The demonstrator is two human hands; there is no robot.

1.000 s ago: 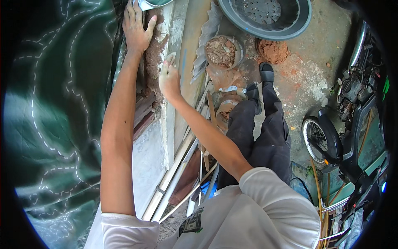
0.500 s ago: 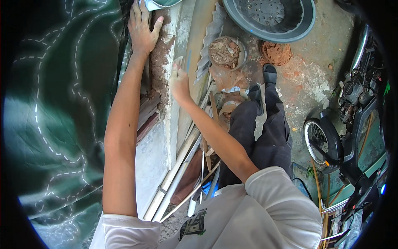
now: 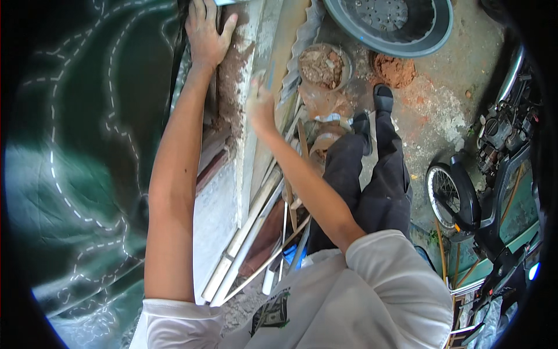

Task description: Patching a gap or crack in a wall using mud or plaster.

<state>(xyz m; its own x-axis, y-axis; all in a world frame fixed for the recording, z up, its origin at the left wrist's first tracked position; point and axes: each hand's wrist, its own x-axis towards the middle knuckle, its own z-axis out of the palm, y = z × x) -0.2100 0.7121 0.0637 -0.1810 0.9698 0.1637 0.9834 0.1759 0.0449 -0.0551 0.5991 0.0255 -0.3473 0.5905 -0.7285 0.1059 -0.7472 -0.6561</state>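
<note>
His left hand (image 3: 206,32) lies flat, fingers spread, on the wall's top edge (image 3: 235,75), caked with reddish mortar. The right hand (image 3: 260,107) is blurred beside it; its grip I can't tell. Best brace with the left and work the mortar evenly.

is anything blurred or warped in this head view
In the head view the right hand is smeared by motion blur, while the left hand on the wall edge is sharp; fisheye bends the pipes and darkens the rim.
</note>
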